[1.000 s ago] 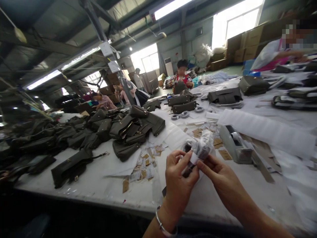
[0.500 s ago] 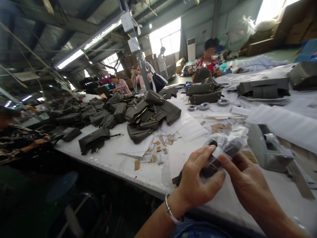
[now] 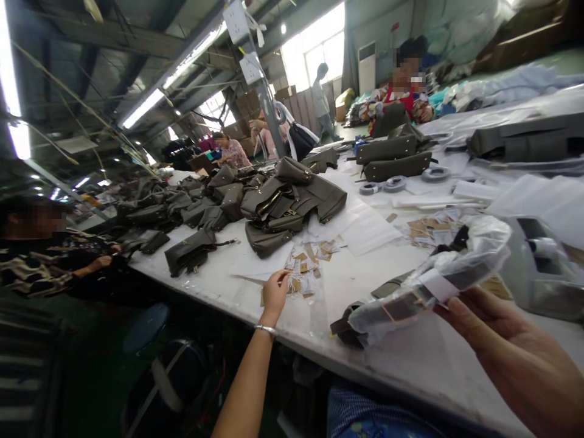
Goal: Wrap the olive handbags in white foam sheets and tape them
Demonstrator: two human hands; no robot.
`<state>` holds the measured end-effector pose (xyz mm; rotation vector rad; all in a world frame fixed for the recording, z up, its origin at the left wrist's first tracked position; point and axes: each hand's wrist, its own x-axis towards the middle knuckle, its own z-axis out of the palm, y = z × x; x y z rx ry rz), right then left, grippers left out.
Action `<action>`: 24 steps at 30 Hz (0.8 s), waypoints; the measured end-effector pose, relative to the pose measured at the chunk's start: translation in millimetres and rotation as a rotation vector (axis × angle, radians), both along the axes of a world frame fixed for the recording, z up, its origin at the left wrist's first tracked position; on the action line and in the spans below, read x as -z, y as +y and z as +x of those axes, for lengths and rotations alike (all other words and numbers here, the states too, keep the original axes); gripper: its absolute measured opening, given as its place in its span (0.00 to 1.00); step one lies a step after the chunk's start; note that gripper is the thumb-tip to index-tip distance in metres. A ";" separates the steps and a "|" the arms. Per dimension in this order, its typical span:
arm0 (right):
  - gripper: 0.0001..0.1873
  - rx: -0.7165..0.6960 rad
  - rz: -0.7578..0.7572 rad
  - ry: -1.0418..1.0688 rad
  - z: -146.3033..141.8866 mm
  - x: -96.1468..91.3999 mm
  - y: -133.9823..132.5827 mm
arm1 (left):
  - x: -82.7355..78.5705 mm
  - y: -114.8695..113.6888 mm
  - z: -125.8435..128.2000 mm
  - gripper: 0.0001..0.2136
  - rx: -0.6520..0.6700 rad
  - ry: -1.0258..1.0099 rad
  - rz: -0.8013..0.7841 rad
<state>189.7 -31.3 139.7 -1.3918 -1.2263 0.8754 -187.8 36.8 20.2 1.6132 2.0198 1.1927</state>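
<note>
A right hand [image 3: 506,340] grips a long, dark, clear-plastic-wrapped bundle [image 3: 406,307]. By the white bench's [image 3: 365,271] near edge, a left hand [image 3: 275,295], fingers narrowed, reaches brown-and-white paper tags [image 3: 302,266], its hold unclear.

The far wall [image 3: 371,24] is pierced by a bright window [image 3: 314,45]; at left, the ceiling [image 3: 132,36] is lit by fluorescent tubes [image 3: 143,108].

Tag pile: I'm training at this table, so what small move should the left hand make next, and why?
Probably pinch and lift one tag from the tag pile: the left hand is at its edge, though any grip is unclear, while the right hand holds the plastic-wrapped bundle.
</note>
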 end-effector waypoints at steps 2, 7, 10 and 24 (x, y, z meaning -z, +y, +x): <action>0.31 -0.005 -0.119 -0.034 5.8 5.1 1.2 | 7.5 2.9 -10.4 0.07 0.052 0.106 -0.071; 0.33 0.040 -0.195 -0.115 24.5 21.6 0.6 | 16.2 16.7 -8.4 0.09 0.213 0.367 -0.202; 0.32 0.021 -0.171 -0.227 37.5 30.5 0.3 | 17.8 25.3 -6.1 0.08 0.280 0.487 -0.263; 0.25 -0.085 -0.065 -0.413 41.8 19.8 -3.5 | 4.2 41.7 -10.5 0.13 0.358 0.714 -0.388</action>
